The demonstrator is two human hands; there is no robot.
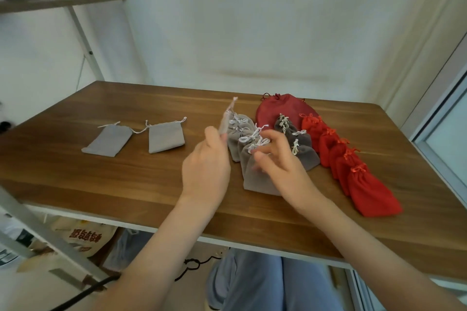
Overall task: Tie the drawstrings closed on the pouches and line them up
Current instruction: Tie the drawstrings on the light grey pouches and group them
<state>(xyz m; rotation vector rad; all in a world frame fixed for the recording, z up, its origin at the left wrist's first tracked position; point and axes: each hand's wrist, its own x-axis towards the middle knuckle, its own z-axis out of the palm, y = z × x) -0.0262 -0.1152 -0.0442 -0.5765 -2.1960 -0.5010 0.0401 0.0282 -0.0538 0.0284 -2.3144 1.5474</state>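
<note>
Lining up: left hand gripping grey pouch; right hand touching grey row, grasp unclear. Next, likely: seating pouch in row.

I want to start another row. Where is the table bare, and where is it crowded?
Bare table: the near strip before the flat pouches, the gap between them and the left hand holding a grey pouch, and right of the red row. Crowded: grey rows by the right hand.
</note>
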